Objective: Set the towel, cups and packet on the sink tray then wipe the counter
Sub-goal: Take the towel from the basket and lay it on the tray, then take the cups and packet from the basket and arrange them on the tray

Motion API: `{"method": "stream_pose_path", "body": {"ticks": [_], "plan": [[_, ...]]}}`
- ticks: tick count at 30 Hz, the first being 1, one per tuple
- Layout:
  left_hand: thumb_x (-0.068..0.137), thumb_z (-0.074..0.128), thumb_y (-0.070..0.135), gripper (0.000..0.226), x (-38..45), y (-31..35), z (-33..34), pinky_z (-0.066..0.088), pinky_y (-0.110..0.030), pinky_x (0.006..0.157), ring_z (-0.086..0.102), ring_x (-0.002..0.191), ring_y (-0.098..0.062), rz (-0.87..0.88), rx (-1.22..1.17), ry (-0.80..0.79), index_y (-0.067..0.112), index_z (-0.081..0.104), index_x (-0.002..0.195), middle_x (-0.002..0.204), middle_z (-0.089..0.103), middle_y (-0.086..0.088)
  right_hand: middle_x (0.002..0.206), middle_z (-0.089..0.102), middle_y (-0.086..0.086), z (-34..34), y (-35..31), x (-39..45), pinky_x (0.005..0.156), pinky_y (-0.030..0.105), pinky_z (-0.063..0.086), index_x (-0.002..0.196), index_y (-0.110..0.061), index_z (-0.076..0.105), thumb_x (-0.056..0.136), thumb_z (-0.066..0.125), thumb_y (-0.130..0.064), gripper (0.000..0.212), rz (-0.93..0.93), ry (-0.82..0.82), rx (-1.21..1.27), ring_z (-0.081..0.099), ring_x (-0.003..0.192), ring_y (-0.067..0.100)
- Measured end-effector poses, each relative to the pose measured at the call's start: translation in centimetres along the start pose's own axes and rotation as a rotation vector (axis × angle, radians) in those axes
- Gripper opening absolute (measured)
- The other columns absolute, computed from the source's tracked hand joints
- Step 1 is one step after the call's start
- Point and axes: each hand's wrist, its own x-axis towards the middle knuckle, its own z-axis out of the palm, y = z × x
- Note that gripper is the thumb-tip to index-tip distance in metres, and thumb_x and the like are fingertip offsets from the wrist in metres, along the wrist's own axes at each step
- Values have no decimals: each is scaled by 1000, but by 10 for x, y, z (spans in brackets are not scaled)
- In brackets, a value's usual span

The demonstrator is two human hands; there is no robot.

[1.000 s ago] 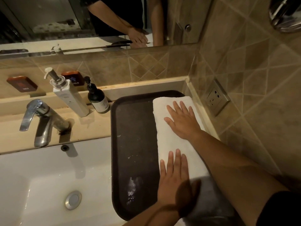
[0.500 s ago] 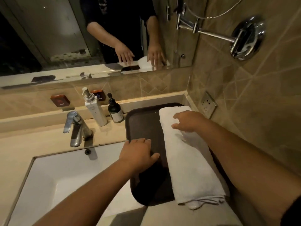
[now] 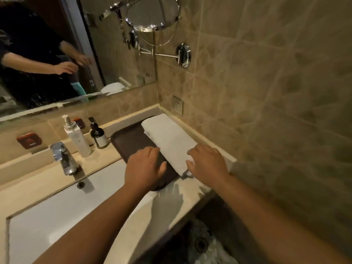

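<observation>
A folded white towel (image 3: 168,139) lies lengthwise on the right half of a dark brown tray (image 3: 131,141), which sits on the counter in the corner by the tiled wall. My left hand (image 3: 145,168) hovers over the tray's near left part, fingers loosely spread, holding nothing. My right hand (image 3: 207,163) is over the towel's near end, fingers curled down beside its edge; no grip on the towel shows. No cups or packet are in view.
A white basin (image 3: 57,212) with a chrome tap (image 3: 63,159) is left of the tray. A white pump bottle (image 3: 77,137) and a dark pump bottle (image 3: 98,134) stand behind it. A wall socket (image 3: 177,105) and swing-arm mirror (image 3: 152,14) are on the right wall.
Both hands have lifted off the towel and pulled back toward the tray's near end. The view has drawn back and turned right; the towel stays on the tray.
</observation>
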Motion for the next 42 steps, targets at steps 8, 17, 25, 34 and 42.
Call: {"method": "stream_pose_path", "body": {"ticks": [8,17,25,34,42], "plan": [[84,61,47,55,-71,136,23,50,-44,80,62,101,-36,362,-48,-148,11,57,126,117,65,-13,95,66,5,-36,50,-188,76,40,47,100,-19,68,78,68,-34,28,359,147,-73,63,87,30],[87,56,51,61,-220,349,35,51,-44,87,60,107,-33,795,-150,-261,9,53,132,120,63,-14,96,65,6,-100,92,-493,75,40,47,97,-16,64,83,66,-40,28,773,74,-250,61,87,30],[77,73,42,62,-433,527,-2,50,-43,84,62,104,-33,1143,-295,-348,10,56,127,119,65,-12,117,63,5,-173,45,-784,87,40,41,115,-20,61,86,57,-44,38,1155,21,-330,56,105,28],[84,54,55,67,-599,659,-32,45,-47,95,55,119,-31,1430,-330,-354,18,45,139,136,57,-8,124,58,3,-231,3,-977,90,41,39,124,-22,55,87,52,-48,45,1445,42,-383,52,111,27],[82,46,60,66,-669,749,0,43,-48,95,55,119,-29,1520,-373,-366,20,46,135,131,60,-6,133,53,3,-227,42,-1065,98,44,35,131,-24,52,89,51,-49,49,1563,7,-364,46,123,26]]}}
